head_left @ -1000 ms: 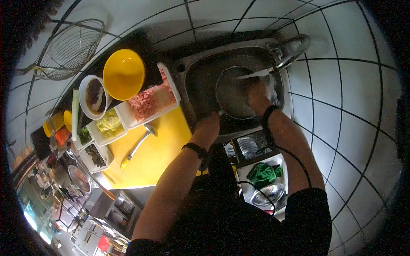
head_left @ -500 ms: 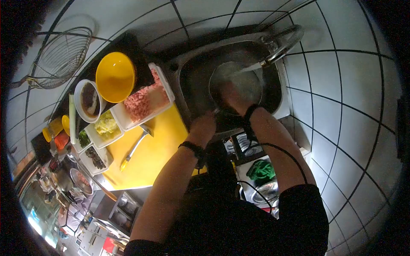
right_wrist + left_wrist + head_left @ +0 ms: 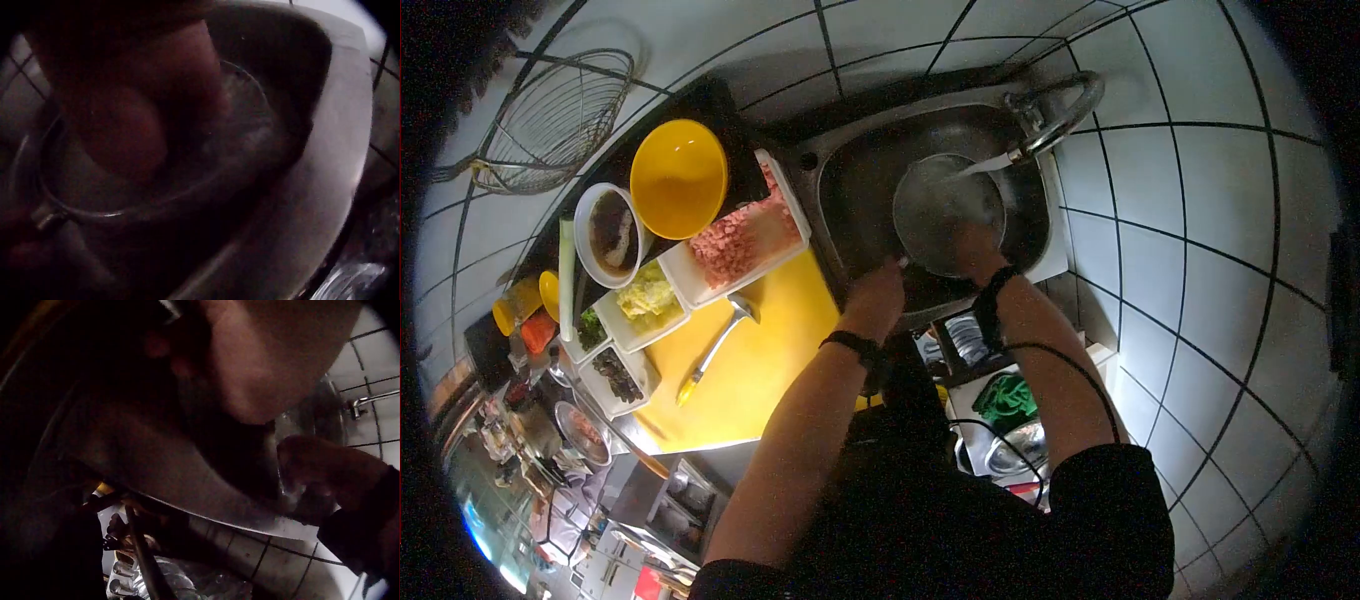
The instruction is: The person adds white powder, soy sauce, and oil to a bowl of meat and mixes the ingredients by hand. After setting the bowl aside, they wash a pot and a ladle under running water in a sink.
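Note:
A round metal pan sits in the steel sink, with tap water streaming into it. My left hand grips its handle at the sink's front left; a metal collar joins handle and rim in the right wrist view. My right hand reaches down inside the pan, near its front right rim. In the right wrist view, this hand is dark and its fingertips are hidden, so I cannot tell whether they hold anything. The curved tap arches over the sink's right back corner.
Left of the sink lies a yellow cutting board with a spoon on it. Alongside stand a tray of minced meat, a yellow bowl and a white cup. Green cloth lies below the sink.
My right hand moved from the pan's right side leftward across it, then back to the front right. The left hand keeps its grip on the handle.

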`<state>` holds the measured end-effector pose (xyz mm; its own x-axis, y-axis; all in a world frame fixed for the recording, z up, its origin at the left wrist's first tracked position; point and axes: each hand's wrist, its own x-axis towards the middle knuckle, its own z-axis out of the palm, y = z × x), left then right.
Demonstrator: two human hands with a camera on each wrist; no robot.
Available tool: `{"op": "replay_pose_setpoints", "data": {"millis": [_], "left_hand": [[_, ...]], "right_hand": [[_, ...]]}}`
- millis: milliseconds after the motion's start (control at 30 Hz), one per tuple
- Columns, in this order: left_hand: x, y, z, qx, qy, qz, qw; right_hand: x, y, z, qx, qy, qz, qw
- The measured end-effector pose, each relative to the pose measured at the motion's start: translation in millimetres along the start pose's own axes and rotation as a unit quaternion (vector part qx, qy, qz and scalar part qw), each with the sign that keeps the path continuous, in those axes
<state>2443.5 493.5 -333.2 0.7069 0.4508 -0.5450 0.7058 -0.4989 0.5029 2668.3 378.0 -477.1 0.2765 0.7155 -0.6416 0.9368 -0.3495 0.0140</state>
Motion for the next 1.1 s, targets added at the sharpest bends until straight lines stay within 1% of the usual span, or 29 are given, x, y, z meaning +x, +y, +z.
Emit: {"op": "replay_pose_setpoints", "data": {"millis": [33, 67, 133, 167, 200, 267, 300, 333, 367, 400, 467, 500, 567, 633, 700, 767, 800, 833, 867, 900, 933, 967, 1033, 1067, 1100], "left_hand": [[1, -5, 7, 0.003, 0.016, 0.021, 1.000], [0, -8, 12, 0.007, 0.030, 0.042, 0.999], [-1, -2, 4, 0.015, 0.021, 0.029, 0.999], [-1, -2, 3, 0.026, 0.009, 0.014, 1.000], [-2, -3, 2, 0.025, 0.009, 0.010, 1.000], [-3, -8, 7, 0.033, 0.026, 0.063, 0.997], [-3, -12, 11, 0.035, 0.026, 0.059, 0.997], [-2, -21, 25, 0.076, 0.051, 0.094, 0.991], [-2, -22, 25, 0.117, 0.075, 0.131, 0.982], [-1, -21, 26, 0.119, 0.073, 0.132, 0.981], [1, -1, 2, 0.049, -0.011, 0.013, 0.999], [0, 5, -8, 0.050, -0.009, 0.014, 0.999], [-1, 9, -13, 0.011, -0.026, -0.024, 0.999], [2, 7, -9, 0.028, -0.026, -0.015, 0.999], [4, 4, -2, 0.044, -0.027, -0.006, 0.999], [4, 5, -5, 0.038, -0.042, -0.024, 0.998], [5, 4, -7, 0.036, -0.042, -0.026, 0.998], [6, -1, -2, 0.058, -0.064, 0.001, 0.996], [6, -3, -2, 0.082, -0.085, 0.027, 0.993], [5, -4, -2, 0.081, -0.085, 0.026, 0.993], [4, -1, -4, 0.085, -0.068, 0.030, 0.994], [2, 1, -6, 0.089, -0.053, 0.033, 0.994], [-1, 2, -9, 0.065, -0.053, 0.029, 0.996], [-1, 2, -9, 0.043, -0.050, 0.028, 0.997], [0, -2, -2, 0.042, -0.050, 0.027, 0.998]], "right_hand": [[-6, -7, -11, -0.004, -0.001, -0.001, 1.000], [-15, -18, -33, 0.067, 0.037, -0.083, 0.994], [-12, -37, -52, 0.137, 0.075, -0.166, 0.974], [-8, -42, -59, 0.174, 0.082, -0.183, 0.964], [-3, -45, -67, 0.211, 0.089, -0.178, 0.957], [8, -45, -76, 0.287, 0.107, -0.157, 0.939], [17, -43, -80, 0.320, 0.120, -0.147, 0.928], [25, -42, -83, 0.348, 0.132, -0.135, 0.918], [34, -39, -85, 0.373, 0.143, -0.123, 0.909], [41, -37, -87, 0.393, 0.150, -0.108, 0.900], [47, -31, -94, 0.420, 0.165, -0.075, 0.889], [45, -26, -98, 0.428, 0.173, -0.055, 0.886], [37, -16, -106, 0.424, 0.187, -0.002, 0.886], [25, -5, -108, 0.382, 0.193, 0.069, 0.901], [12, 1, -106, 0.302, 0.171, 0.138, 0.928], [4, 4, -96, 0.191, 0.113, 0.158, 0.962], [8, 6, -91, 0.110, 0.053, 0.123, 0.985], [10, 4, -97, 0.110, 0.051, 0.122, 0.985], [13, 1, -107, 0.100, -0.004, 0.150, 0.984], [17, -2, -117, 0.090, -0.057, 0.177, 0.978], [28, 2, -100, 0.090, -0.057, 0.175, 0.979], [43, 9, -59, 0.088, 0.069, 0.182, 0.977], [72, 14, -9, 0.085, 0.190, 0.184, 0.961], [92, 18, 1, 0.152, 0.282, 0.138, 0.937], [96, 17, -1, 0.186, 0.328, 0.114, 0.919]]}}
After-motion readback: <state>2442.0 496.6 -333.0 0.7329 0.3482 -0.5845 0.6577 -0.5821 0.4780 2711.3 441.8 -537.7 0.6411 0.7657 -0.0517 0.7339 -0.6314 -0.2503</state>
